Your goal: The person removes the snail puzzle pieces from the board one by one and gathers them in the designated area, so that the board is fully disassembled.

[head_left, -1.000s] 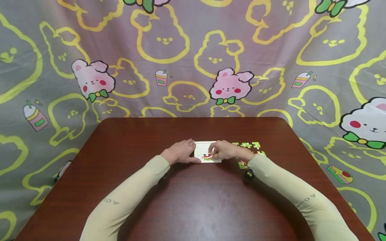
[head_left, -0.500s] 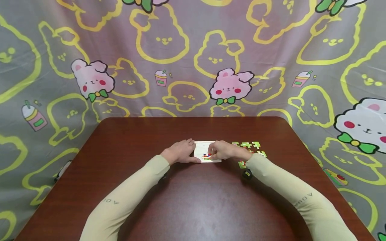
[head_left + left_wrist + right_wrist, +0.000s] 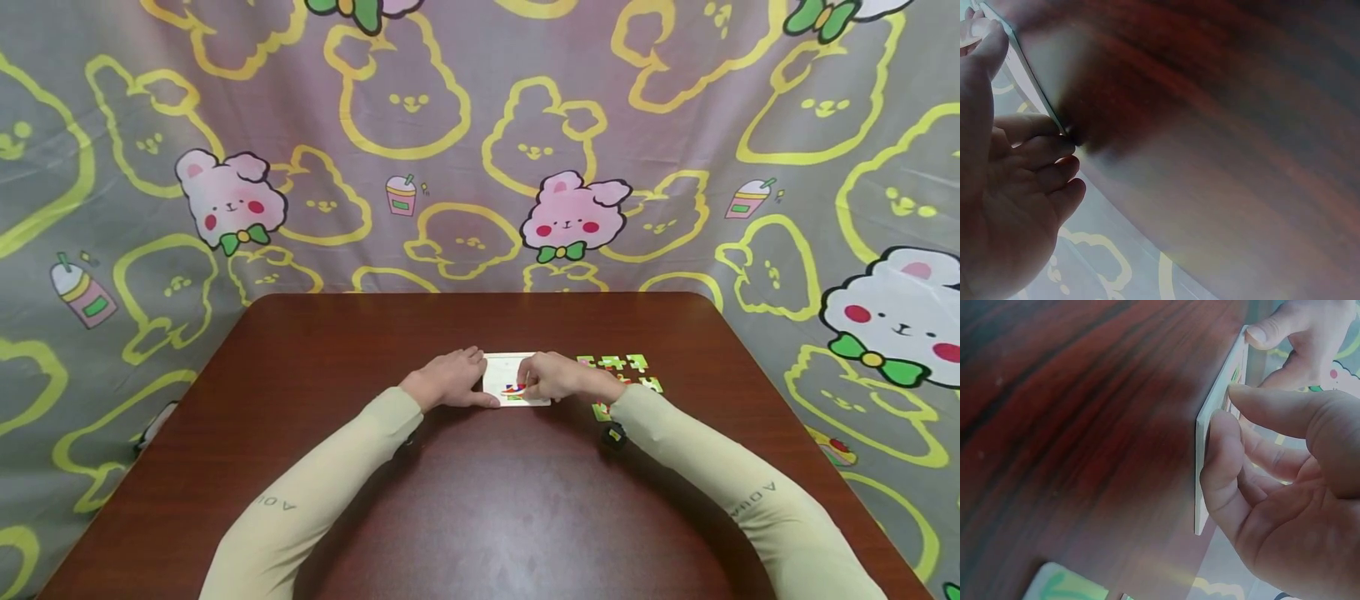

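Note:
A white puzzle board (image 3: 498, 370) lies flat on the brown table. My left hand (image 3: 453, 377) rests along its left side, the thumb at the near corner and the forefinger at the far one, as the left wrist view also shows. Over the right half of the board, my right hand (image 3: 557, 375) bends its fingers down and pinches a small colourful puzzle piece (image 3: 514, 389) with red, blue and white on it. In the right wrist view the thumb and fingertips meet close over the board (image 3: 1199, 481). The fingers hide part of the piece.
Several loose jigsaw pieces (image 3: 637, 361), green, white and red, lie right of the board, partly behind the right forearm. One green piece (image 3: 1063, 584) shows low in the right wrist view. A patterned curtain (image 3: 465, 125) hangs behind the table (image 3: 480, 483).
The right forearm has shifted slightly to the left, and the right fingers have moved a little at the piece. The left hand and the board have stayed in place.

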Available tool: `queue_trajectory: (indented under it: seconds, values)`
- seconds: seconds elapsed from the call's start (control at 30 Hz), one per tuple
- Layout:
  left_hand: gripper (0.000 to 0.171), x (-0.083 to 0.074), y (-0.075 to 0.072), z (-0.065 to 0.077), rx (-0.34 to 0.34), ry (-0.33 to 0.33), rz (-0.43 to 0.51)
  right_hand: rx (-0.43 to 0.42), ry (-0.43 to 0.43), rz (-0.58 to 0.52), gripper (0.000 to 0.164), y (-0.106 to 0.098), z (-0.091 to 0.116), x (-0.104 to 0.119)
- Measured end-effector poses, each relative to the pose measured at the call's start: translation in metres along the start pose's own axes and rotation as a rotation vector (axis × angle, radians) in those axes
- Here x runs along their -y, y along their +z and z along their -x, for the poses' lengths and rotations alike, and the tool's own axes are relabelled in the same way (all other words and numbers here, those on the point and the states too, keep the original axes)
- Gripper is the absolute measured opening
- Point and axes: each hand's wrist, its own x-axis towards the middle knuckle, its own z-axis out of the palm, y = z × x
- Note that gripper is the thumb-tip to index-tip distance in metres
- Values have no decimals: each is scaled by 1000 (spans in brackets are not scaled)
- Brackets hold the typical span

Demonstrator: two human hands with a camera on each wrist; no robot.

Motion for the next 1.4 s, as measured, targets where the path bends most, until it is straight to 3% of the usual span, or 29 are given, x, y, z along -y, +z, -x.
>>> queue_trajectory:
  seconds: [0.93,1.1,1.27,1.4]
  values:
    - [93,2,1,2,3,0,13,-6,-6,-53,13,1,0,2]
    - [93,2,1,2,-9,0,16,-14,-45,-94,9,-1,2,1]
    - [93,1,0,2,0,-2,8,-31,-142,-154,10,-5,8,-6]
    - [94,-1,-1,1,20,-8,-1,-19,-153,-178,10,-10,16,-12]
